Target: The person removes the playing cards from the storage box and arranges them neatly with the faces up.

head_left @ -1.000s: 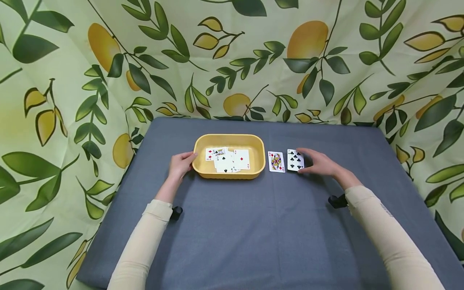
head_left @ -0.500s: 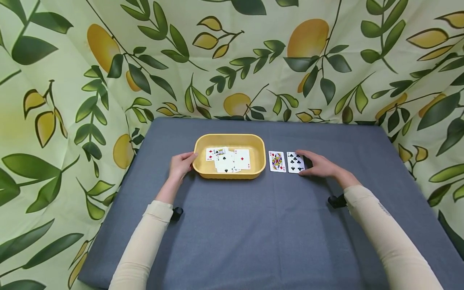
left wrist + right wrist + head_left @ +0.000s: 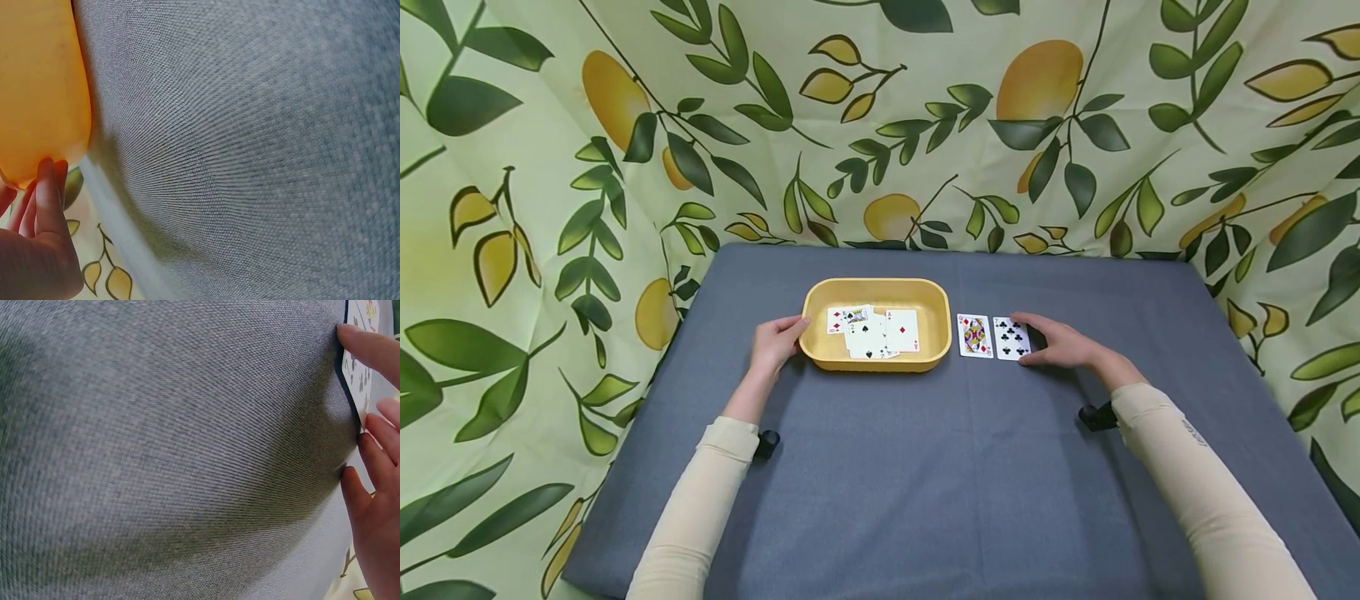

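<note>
Left hand (image 3: pixel 772 343) pinches a yellow oblong tray (image 3: pixel 877 365) at nine o'clock, right hand (image 3: pixel 1063 341) a white rectangular clubs card (image 3: pixel 1011 337) at three.

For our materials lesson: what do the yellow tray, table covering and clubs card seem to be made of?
Yellow tray: probably plastic, smooth and evenly coloured, with rounded corners.
Table covering: matt woven fabric, its threads showing in both wrist views; fibre unclear.
Clubs card: likely printed card stock, thin with a white face; finish and any plastic coating can't be judged.
</note>
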`<action>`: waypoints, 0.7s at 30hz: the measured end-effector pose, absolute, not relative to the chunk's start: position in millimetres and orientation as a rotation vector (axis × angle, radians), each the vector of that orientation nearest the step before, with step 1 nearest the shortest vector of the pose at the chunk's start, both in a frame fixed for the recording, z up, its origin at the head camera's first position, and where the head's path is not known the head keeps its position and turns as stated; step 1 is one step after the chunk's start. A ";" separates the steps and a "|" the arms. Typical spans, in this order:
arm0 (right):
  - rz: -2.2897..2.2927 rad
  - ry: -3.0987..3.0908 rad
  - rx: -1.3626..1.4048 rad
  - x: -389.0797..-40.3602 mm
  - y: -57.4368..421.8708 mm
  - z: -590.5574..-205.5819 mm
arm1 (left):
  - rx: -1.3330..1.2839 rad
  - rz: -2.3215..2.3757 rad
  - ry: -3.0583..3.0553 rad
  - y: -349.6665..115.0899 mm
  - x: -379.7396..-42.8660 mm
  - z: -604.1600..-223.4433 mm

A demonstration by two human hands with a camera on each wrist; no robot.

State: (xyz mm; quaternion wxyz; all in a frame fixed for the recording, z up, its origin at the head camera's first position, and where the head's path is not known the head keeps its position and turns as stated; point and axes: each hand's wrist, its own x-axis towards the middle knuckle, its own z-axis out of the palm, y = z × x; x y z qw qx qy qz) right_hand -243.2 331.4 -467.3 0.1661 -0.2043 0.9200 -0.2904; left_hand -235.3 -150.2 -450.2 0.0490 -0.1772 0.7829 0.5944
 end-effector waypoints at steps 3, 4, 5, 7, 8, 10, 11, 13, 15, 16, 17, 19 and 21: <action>-0.824 2.613 -0.569 -243.8 331.5 -467.6 | -0.544 1.813 2.378 -150.3 -235.1 -449.9; -0.823 2.611 -0.566 -244.0 331.6 -467.7 | -0.547 1.811 2.376 -150.1 -234.9 -449.4; -0.824 2.609 -0.562 -244.1 331.7 -467.5 | -0.548 1.812 2.373 -149.9 -234.8 -448.9; -0.831 2.607 -0.563 -244.4 331.7 -467.2 | -0.549 1.809 2.371 -149.4 -234.4 -447.8; -0.835 2.608 -0.565 -244.5 331.7 -467.1 | -0.548 1.809 2.371 -149.2 -234.3 -447.3; -0.839 2.610 -0.572 -244.6 331.7 -467.1 | -0.547 1.807 2.373 -149.1 -234.2 -447.0; -0.842 2.612 -0.573 -244.7 331.7 -467.2 | -0.545 1.810 2.372 -149.3 -234.3 -447.1; -0.840 2.623 -0.574 -244.8 332.0 -468.3 | -0.542 1.812 2.372 -149.6 -234.5 -447.7; -0.838 2.634 -0.570 -244.5 331.9 -469.1 | -0.538 1.822 2.364 -149.8 -234.7 -448.0; -0.839 2.642 -0.562 -244.2 332.0 -469.2 | -0.536 1.825 2.362 -150.0 -234.9 -448.3; -0.837 2.652 -0.550 -243.9 331.9 -469.2 | -0.535 1.828 2.360 -150.1 -234.8 -448.3; -0.832 2.675 -0.523 -243.1 331.9 -469.1 | -0.536 1.834 2.355 -150.0 -234.7 -448.2; -0.842 2.695 -0.492 -241.9 331.9 -468.0 | -0.538 1.838 2.355 -149.9 -234.7 -448.4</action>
